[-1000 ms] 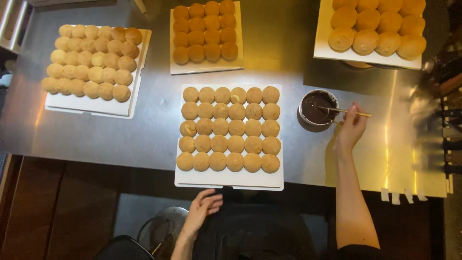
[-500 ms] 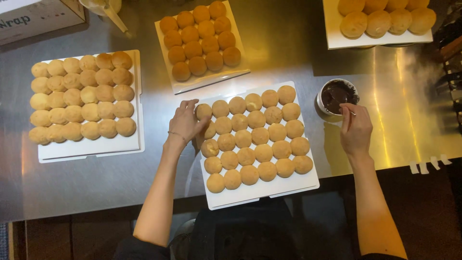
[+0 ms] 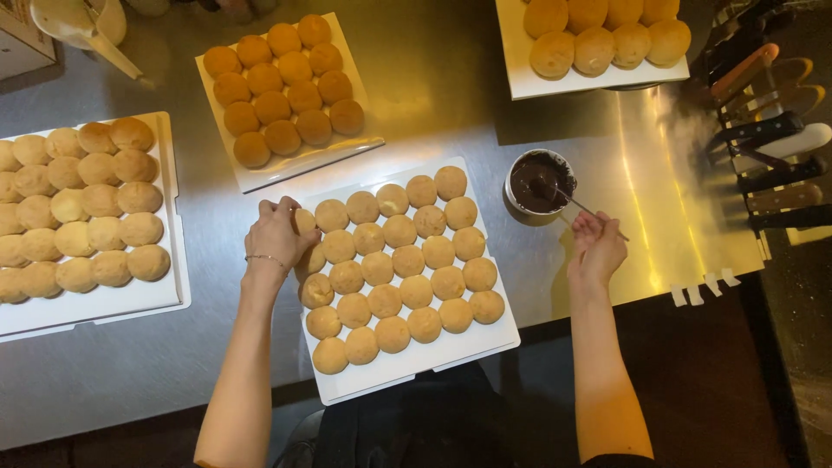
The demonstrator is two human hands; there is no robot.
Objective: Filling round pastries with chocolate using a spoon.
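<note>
From my remote seat I make out only one package: a cardboard box [image 3: 24, 39] at the top-left corner of the steel counter, cut off by the frame's edge. It is rectangular, pale brown on its side with a white face that carries dark print. It sits just behind the left tray of buns [image 3: 169, 217], near a cream-coloured scoop [image 3: 82, 26]. I see no signs or screens anywhere.
</note>
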